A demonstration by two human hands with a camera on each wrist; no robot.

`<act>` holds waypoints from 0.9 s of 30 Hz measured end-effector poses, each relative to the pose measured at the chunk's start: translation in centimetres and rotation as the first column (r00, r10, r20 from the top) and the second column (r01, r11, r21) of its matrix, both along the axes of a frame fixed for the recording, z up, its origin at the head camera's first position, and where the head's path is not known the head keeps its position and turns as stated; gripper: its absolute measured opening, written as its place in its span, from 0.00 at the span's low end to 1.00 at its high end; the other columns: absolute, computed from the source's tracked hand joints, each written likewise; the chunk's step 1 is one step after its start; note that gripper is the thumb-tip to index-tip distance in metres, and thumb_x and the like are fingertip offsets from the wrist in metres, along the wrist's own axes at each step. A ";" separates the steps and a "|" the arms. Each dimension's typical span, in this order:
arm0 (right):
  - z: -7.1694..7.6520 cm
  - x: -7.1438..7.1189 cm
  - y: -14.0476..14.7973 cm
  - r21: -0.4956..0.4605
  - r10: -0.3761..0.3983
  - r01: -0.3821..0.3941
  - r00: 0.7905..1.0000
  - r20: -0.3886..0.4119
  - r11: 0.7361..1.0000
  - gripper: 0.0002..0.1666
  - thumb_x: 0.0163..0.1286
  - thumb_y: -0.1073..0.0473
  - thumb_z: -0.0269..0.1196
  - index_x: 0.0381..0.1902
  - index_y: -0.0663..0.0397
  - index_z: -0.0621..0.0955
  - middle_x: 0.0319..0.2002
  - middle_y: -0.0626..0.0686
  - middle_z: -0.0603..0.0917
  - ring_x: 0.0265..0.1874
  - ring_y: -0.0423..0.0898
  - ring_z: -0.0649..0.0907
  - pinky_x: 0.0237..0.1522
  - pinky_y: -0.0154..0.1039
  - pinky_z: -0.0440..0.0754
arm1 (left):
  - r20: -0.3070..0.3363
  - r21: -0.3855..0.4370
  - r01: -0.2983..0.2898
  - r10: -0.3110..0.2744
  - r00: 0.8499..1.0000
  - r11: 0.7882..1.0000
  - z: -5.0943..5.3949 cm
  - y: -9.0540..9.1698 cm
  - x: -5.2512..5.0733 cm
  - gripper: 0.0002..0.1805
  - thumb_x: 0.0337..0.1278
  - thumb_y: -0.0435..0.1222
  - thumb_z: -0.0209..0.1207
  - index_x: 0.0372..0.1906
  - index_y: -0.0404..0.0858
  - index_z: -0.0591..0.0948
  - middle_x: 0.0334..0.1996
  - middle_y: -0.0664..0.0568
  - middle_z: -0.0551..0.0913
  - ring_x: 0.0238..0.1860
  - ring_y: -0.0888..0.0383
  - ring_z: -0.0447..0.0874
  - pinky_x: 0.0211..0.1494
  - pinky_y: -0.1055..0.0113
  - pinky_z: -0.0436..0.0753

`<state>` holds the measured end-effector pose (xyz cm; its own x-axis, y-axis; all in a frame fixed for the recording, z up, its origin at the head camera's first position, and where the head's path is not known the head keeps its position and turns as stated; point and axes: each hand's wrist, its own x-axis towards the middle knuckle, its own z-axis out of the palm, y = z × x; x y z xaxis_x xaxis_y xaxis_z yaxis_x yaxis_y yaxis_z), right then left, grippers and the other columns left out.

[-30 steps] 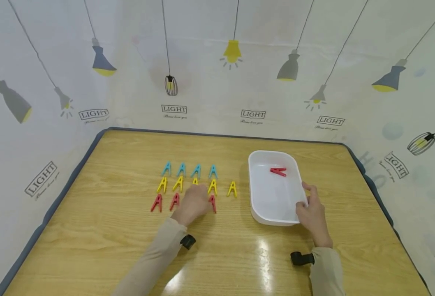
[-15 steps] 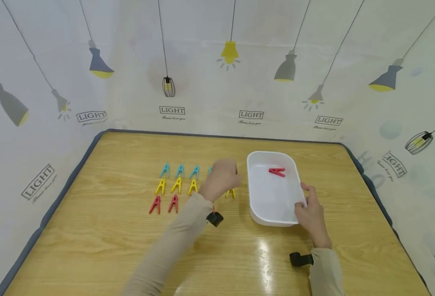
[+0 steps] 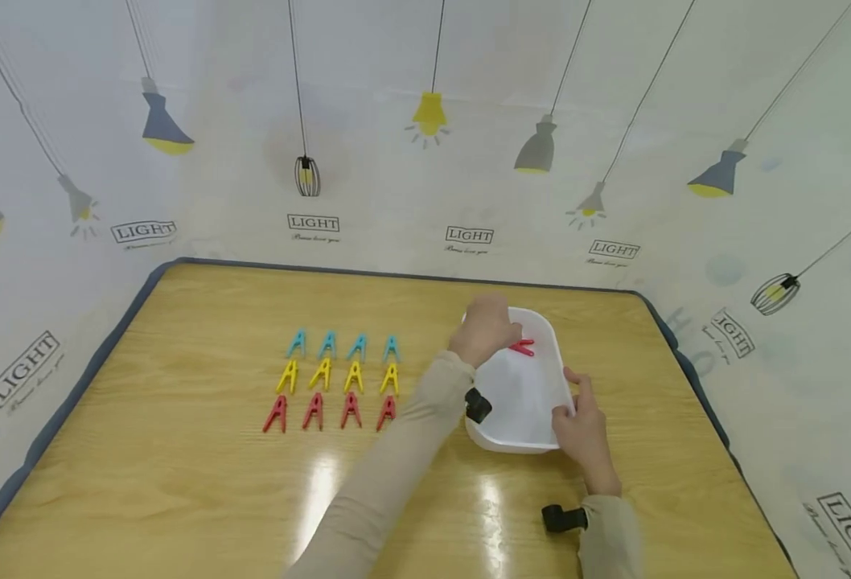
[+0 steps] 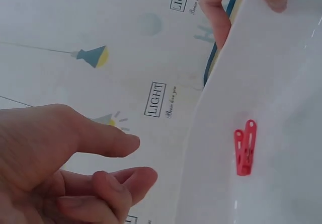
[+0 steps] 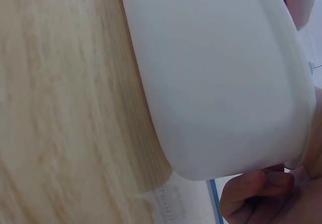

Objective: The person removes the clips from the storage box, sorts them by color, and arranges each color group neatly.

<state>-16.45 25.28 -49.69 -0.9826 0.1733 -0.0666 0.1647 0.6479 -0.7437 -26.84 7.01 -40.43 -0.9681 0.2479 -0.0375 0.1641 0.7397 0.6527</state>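
My left hand [image 3: 485, 328] reaches over the far left part of the white plastic tray [image 3: 515, 414]. In the left wrist view, thumb and forefinger of this left hand [image 4: 75, 163] stand apart with nothing between them; the other fingers bend loosely. A red clothespin [image 4: 245, 151] lies on the tray's floor, apart from the fingertips. My right hand [image 3: 583, 430] grips the tray's right rim, thumb on the inside and fingers outside. Left of the tray, clothespins are set out in rows: blue [image 3: 327, 344], yellow [image 3: 320, 375] and red [image 3: 313, 412].
The wooden table [image 3: 179, 498] has a dark blue edge [image 3: 367, 274] at the back. Behind it hangs a pale backdrop [image 3: 382, 185] printed with lamps. My left sleeve [image 3: 396, 458] crosses the table between the rows and the tray.
My left hand has left the red row and moved right to above the tray. A fifth yellow clothespin seen earlier is out of sight near my sleeve. The right hand keeps its grip.
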 end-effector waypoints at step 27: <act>-1.0 0.2 0.2 -0.011 -0.011 0.010 0.994 -0.110 1.000 0.36 0.63 0.73 0.52 0.71 0.54 0.66 0.34 0.67 0.83 0.26 0.50 0.80 0.27 0.38 0.76 | 0.088 -0.056 -0.038 0.043 0.995 0.998 -8.8 5.4 -3.1 0.12 0.56 0.40 0.65 0.39 0.35 0.81 0.36 0.50 0.82 0.32 0.58 0.75 0.37 0.68 0.78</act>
<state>-16.29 25.44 -50.65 -0.9823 0.1832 0.0400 0.0880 0.6386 -0.7645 -29.94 12.39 -49.26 -0.9695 0.2034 -0.1368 0.0757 0.7794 0.6219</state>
